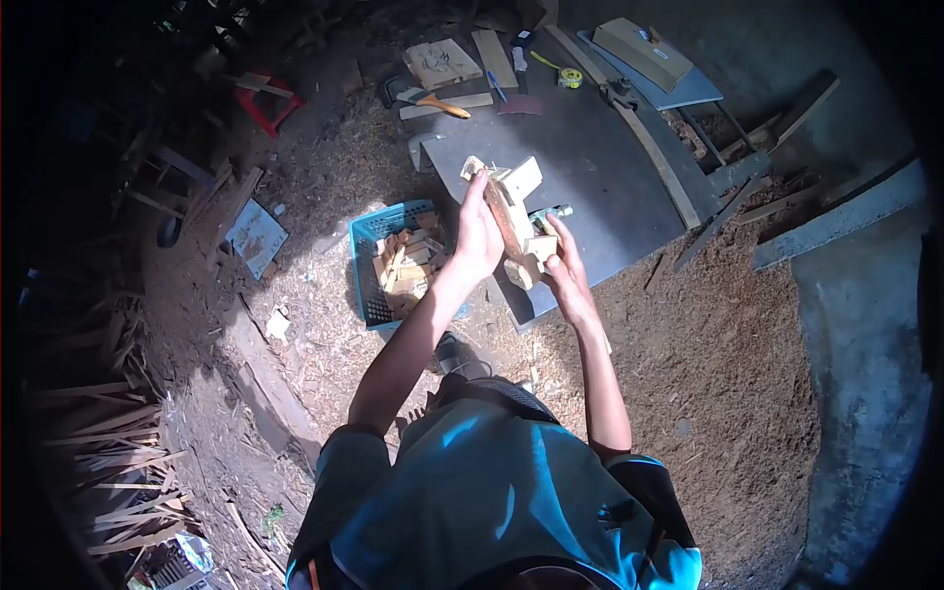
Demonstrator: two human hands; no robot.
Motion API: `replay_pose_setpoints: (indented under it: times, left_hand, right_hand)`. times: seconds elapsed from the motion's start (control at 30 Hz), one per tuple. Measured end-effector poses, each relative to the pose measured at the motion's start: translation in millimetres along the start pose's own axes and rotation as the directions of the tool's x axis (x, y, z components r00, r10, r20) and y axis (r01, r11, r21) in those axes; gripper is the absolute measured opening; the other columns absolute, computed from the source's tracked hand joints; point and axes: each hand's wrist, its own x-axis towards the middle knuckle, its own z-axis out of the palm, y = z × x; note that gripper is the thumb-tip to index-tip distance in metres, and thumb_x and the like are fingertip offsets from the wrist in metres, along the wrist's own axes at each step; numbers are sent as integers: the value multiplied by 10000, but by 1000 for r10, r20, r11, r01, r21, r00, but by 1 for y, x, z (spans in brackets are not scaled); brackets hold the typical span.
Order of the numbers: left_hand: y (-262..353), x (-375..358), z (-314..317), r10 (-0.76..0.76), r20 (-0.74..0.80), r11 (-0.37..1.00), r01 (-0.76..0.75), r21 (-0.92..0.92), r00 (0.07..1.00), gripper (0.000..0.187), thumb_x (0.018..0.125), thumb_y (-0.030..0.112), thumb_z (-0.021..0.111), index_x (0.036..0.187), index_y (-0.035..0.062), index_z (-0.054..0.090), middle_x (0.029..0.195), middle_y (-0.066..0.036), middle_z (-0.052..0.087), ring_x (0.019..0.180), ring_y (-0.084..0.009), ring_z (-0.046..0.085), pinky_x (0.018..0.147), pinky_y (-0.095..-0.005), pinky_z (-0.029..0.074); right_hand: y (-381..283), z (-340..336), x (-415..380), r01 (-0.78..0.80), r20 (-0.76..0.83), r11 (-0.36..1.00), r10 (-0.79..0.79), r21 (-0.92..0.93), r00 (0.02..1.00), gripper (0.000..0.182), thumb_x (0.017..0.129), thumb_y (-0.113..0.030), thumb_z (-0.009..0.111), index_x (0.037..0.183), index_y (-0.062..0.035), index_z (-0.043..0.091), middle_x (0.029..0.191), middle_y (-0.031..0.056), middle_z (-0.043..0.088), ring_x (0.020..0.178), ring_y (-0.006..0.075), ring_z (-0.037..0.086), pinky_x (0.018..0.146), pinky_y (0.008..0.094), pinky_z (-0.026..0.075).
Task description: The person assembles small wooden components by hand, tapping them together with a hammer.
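Above the near left part of the dark tabletop (610, 162), I hold a wooden assembly (509, 218) tilted between both hands. It has a brown long side with pale blocks sticking out; its exact kind I cannot make out. My left hand (479, 231) is closed along its left side, fingers pointing up. At its lower right end, my right hand (567, 270) grips a pale block with bent fingers. A small greenish object (553, 212) shows just behind the right fingertips, partly hidden.
Left of the table, a blue plastic crate (360, 270) holds several wood offcuts (405, 261). Along the table's far side lie a brush with an orange handle (444, 104), a tape measure (569, 77) and a long wooden strip (654, 162). Sawdust (718, 344) covers the floor.
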Motion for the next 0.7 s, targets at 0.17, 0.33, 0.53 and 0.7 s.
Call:
replay_pose_setpoints:
  times: [0.17, 0.33, 0.53, 0.7]
  left_hand:
    - [31, -12, -1, 234, 75, 601, -205, 773, 969, 384, 907, 379, 461, 854, 37, 627, 724, -8, 549, 724, -80, 507, 657, -236, 394]
    - [55, -12, -20, 472, 95, 468, -341, 815, 876, 461, 934, 335, 421, 709, -10, 628, 574, -14, 541, 561, -79, 476, 551, -249, 373]
    - [98, -14, -27, 579, 23, 611, -453, 649, 815, 465, 909, 317, 471, 580, 7, 579, 511, 7, 496, 488, -54, 411, 480, -226, 304]
    - [126, -14, -35, 415, 20, 764, -360, 535, 909, 437, 850, 338, 525, 547, 24, 552, 486, 5, 495, 449, -71, 447, 454, -221, 318]
  right_hand:
    - [5, 35, 7, -42, -151, 949, -6, -313, 988, 350, 691, -148, 750, 871, -4, 485, 744, 55, 600, 636, 105, 564, 569, 230, 470]
    - [2, 65, 8, 103, -150, 807, -230, -581, 961, 371, 641, -212, 782, 688, -19, 468, 645, 76, 573, 558, 105, 520, 514, 269, 429]
    - [-16, 102, 14, 228, -99, 809, -331, -541, 939, 402, 589, -225, 800, 661, -18, 463, 605, 69, 540, 536, 112, 475, 495, 277, 403]
    - [-26, 114, 17, 345, -33, 743, -441, -573, 897, 417, 540, -223, 821, 677, -14, 487, 611, 69, 514, 544, 140, 486, 518, 279, 405]
